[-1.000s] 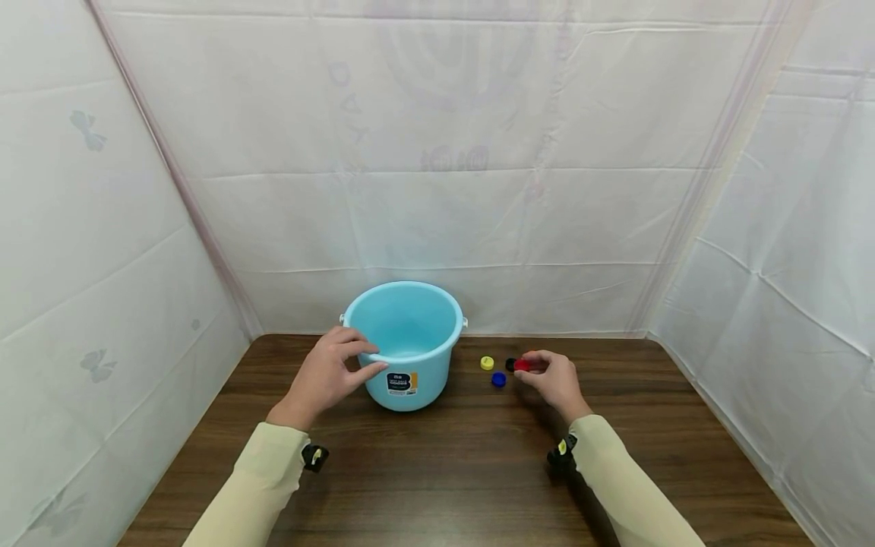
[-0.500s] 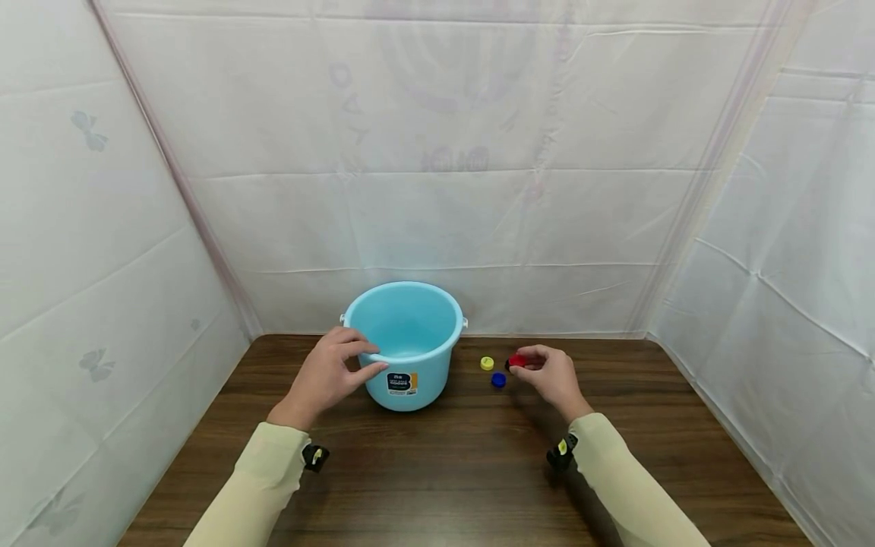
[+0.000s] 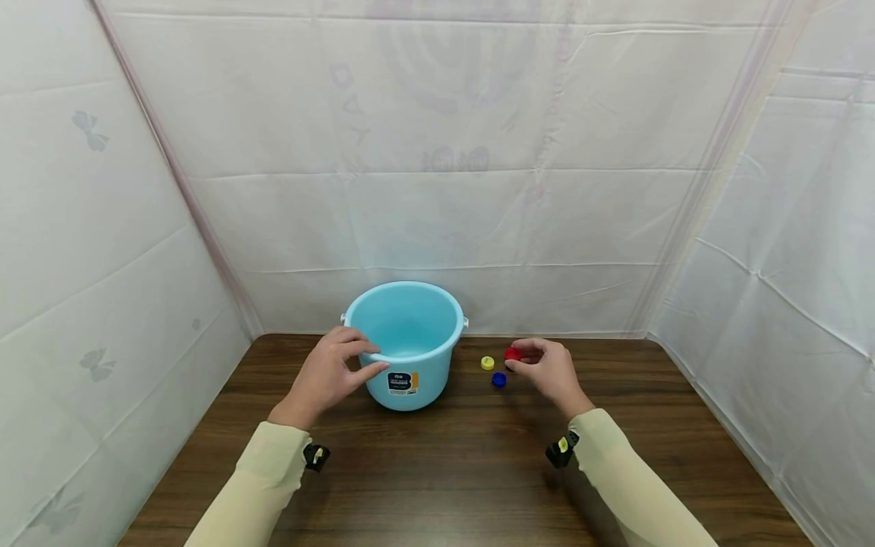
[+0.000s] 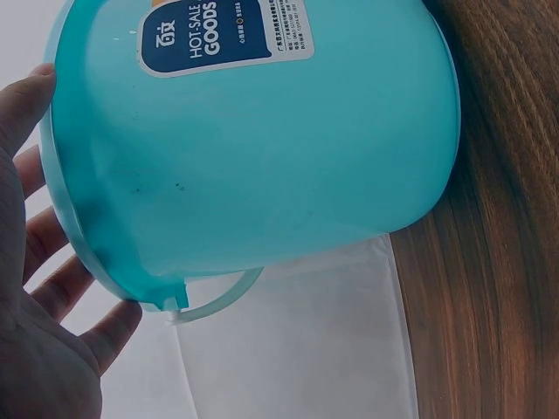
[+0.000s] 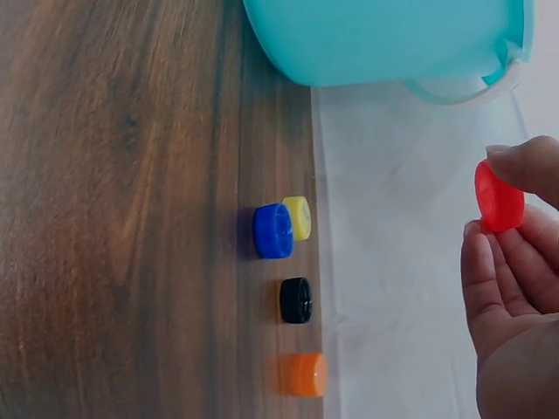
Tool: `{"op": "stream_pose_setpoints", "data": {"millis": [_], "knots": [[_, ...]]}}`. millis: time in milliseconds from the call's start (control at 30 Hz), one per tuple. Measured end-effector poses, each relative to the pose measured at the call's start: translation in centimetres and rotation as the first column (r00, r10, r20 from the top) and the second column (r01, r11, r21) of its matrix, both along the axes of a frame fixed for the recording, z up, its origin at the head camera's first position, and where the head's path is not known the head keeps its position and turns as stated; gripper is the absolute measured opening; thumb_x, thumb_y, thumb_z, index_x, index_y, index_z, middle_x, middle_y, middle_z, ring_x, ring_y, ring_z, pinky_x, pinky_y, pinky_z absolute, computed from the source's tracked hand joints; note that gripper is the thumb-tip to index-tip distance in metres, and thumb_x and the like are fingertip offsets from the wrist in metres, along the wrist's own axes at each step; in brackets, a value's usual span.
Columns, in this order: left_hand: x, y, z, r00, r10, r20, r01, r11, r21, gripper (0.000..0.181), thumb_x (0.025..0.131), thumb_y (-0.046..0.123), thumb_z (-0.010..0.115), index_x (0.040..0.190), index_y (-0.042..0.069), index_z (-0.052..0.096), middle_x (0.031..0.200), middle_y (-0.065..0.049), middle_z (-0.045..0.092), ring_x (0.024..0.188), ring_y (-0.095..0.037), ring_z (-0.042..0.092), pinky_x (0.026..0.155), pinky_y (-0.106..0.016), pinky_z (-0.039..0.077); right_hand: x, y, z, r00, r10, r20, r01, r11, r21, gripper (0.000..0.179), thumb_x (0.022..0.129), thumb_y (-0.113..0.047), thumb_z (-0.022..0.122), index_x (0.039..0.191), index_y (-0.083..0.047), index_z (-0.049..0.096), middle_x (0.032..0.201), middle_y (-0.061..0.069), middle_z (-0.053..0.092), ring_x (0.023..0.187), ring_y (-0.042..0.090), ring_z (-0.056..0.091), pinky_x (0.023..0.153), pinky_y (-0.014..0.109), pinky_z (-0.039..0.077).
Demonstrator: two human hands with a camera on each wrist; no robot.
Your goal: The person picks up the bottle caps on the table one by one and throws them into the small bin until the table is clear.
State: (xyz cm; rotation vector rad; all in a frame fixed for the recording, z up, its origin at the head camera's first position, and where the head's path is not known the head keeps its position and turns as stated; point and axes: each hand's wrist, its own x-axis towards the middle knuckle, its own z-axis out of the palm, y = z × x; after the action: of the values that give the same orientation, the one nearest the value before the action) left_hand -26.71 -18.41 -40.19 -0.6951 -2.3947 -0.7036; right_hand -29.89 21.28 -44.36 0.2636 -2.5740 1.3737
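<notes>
My left hand [image 3: 326, 374] holds the near left rim of a light blue bucket [image 3: 429, 380], its thumb on the outside and its fingers over the edge. The bucket stands upright on the table. Between thumb and fingers my right hand [image 3: 552, 374] pinches a red bottle cap [image 5: 500, 196], raised above the tabletop in the right wrist view. Below it on the table lie a blue cap [image 5: 273, 231], a yellow cap [image 5: 301, 218], a black cap [image 5: 296, 300] and an orange cap [image 5: 308, 374]. The right hand hides the orange one in the head view.
The dark wooden table [image 3: 437, 471] meets a white sheet wall [image 3: 547, 228] just behind the bucket and caps. More sheeting encloses both sides. A pale bucket handle [image 4: 218, 305] hangs along the bucket's far side.
My right hand has lifted the red cap slightly and brought it a little left, over the black cap. The left hand and the bucket stay where they were.
</notes>
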Motion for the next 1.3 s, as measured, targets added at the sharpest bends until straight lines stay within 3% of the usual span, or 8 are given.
{"op": "stream_pose_setpoints", "data": {"millis": [1300], "knots": [[0.2, 0.0, 0.2, 1.000, -0.006, 0.010, 0.006, 1.000, -0.002, 0.023, 0.081, 0.032, 0.089, 0.096, 0.015, 0.081, 0.098, 0.001, 0.070, 0.101, -0.019, 0.059, 0.085, -0.044, 0.056, 1.1, -3.1, 3.5, 0.994, 0.092, -0.066, -0.093, 0.996, -0.011, 0.036, 0.086, -0.026, 0.085, 0.116, -0.009, 0.075, 0.111, 0.011, 0.076, 0.094, 0.021, 0.073, 0.080, 0.033, 0.063]]}}
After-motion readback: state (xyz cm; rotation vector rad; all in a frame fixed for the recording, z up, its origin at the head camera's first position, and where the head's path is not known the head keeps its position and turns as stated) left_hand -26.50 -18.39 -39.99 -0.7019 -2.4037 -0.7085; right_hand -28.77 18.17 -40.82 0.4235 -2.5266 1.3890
